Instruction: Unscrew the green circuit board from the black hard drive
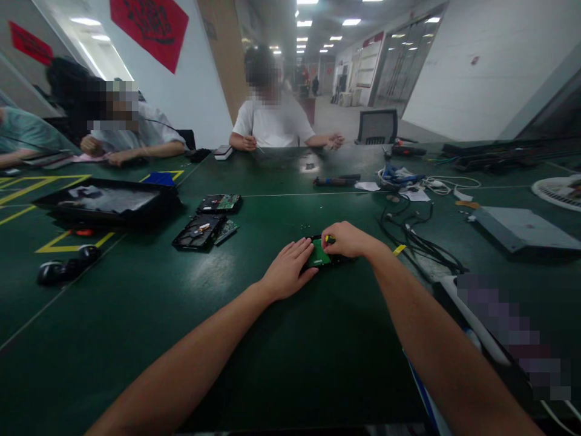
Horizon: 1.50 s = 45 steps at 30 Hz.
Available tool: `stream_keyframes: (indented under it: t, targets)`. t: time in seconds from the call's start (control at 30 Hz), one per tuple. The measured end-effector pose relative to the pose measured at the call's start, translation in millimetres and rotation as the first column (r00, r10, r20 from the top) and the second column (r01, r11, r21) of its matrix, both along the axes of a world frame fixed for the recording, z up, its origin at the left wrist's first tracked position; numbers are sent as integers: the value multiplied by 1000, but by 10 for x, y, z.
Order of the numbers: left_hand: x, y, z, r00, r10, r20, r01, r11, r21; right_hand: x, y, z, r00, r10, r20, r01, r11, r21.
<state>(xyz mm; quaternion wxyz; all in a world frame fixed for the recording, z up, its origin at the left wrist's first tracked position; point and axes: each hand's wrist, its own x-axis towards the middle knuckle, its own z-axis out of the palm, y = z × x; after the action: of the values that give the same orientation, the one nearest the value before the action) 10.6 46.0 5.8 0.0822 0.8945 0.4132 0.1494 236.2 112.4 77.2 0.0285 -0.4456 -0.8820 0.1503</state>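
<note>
On the green table (290, 363) straight ahead, your left hand (288, 269) lies flat, fingers together, steadying a hard drive (320, 254) with its green circuit board up. Your right hand (347, 239) is closed around a yellow-tipped screwdriver (330, 239) standing on that board. You look mid-way: the board sits in place, so screws probably remain. Farther off, another opened drive (200, 232) and a loose board (220, 203) lie apart.

Opened hard drive (198, 232) and loose circuit board (220, 203) left on counter (136, 315); black cables (415, 239) right; two seated people opposite.
</note>
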Motion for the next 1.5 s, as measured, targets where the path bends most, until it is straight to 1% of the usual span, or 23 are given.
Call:
stream_keyframes:
  t: [0.33,0.6,1.0,1.23,1.5]
  targets:
    - [0,8,-26,1000,-9,2,9,1000,29,25,33,-33,999,26,37,-28,999,39]
    - [-13,25,-64,1000,-9,-1,9,999,38,9,-11,16,1000,5,28,-6,1000,29]
    - [-6,9,-39,1000,-5,11,4,999,33,31,19,-24,999,23,34,-25,998,62]
    - [-3,-10,-16,999,0,39,-2,999,40,22,19,-20,999,16,34,-17,999,41]
    - [-5,-16,-9,998,-38,42,34,995,89,-11,-1,-12,999,3,51,-5,1000,27]
